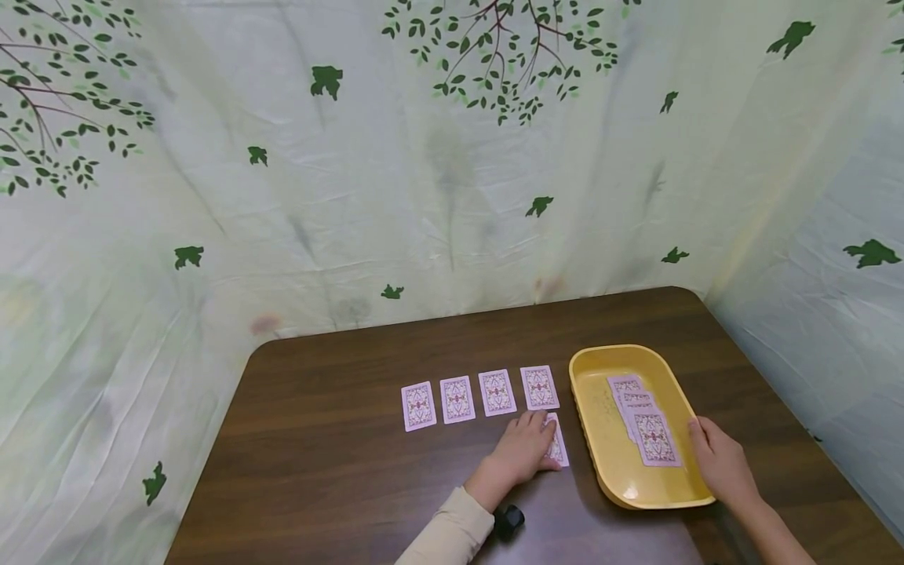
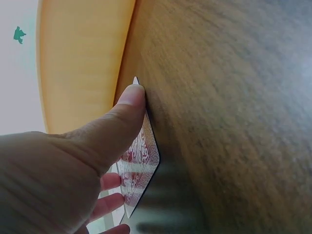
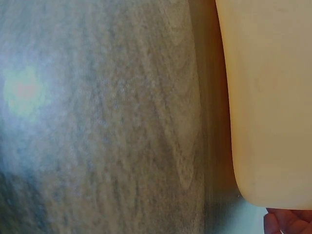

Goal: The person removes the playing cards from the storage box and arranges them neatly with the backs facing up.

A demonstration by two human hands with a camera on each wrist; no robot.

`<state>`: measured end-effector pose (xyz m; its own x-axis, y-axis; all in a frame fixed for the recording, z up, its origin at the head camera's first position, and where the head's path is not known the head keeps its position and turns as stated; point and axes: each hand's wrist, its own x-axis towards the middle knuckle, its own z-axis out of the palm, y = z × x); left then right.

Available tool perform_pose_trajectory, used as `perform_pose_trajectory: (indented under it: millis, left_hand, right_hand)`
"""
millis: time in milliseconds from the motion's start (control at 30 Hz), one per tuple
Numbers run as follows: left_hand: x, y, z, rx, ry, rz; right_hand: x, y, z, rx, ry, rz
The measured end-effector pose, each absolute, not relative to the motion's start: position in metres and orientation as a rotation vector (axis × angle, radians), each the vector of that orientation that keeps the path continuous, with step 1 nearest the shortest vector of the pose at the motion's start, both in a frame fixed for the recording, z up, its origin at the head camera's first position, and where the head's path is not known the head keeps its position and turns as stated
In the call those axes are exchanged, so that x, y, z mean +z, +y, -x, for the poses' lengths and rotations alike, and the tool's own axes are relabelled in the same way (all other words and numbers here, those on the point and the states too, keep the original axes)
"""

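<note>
Beside the tray's left wall, my left hand (image 1: 519, 449) holds a patterned playing card (image 1: 559, 449) at the table surface. Its thumb (image 2: 131, 95) is on one end of the card and the fingers (image 2: 111, 200) reach the other end; the palm covers part of it in the head view. My right hand (image 1: 727, 463) grips the right rim of a yellow tray (image 1: 614, 475), thumb over the edge. Inside the tray lie several overlapping cards (image 1: 657, 439), backs up. In the right wrist view the tray's outer wall (image 3: 273, 107) shows, with fingertips (image 3: 292, 219) below it.
Several more cards form a row beyond my left hand, from the leftmost card (image 1: 419, 406) to the one nearest the tray (image 1: 540, 388), all backs up. They lie on a brown wooden table (image 1: 318, 471). A leaf-printed curtain (image 1: 452, 196) hangs behind the table.
</note>
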<state>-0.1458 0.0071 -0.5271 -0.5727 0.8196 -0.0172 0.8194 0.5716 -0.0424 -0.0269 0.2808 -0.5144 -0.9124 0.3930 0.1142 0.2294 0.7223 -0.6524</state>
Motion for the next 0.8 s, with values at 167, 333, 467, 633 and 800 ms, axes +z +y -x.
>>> perform_pose_trajectory:
  millis: [167, 333, 467, 633, 800]
  left_hand:
    - [-0.5257, 0.0076, 0.1467, 0.097, -2.776, 1.453]
    - [-0.5273, 0.0073, 0.1497, 0.085, -2.771, 1.44]
    - [-0.5284, 0.0067, 0.1519, 0.085, -2.769, 1.44]
    - [-0.5298, 0.0061, 0.1526, 0.083, -2.765, 1.451]
    - [-0.531, 0.0059, 0.153, 0.048, -2.729, 1.459]
  right_hand:
    - [-0.5146, 0.2806, 0.0272, 0.966, -2.678, 0.493]
    - [-0.5137, 0.2818, 0.0281, 0.972, -2.682, 0.492]
    - [-0.5125, 0.2816, 0.0281, 0.976, -2.69, 0.497]
    - [-0.5123, 0.2804, 0.0273, 0.975, -2.687, 0.494]
    - [-0.5125, 0.2806, 0.027, 0.962, -2.686, 0.485]
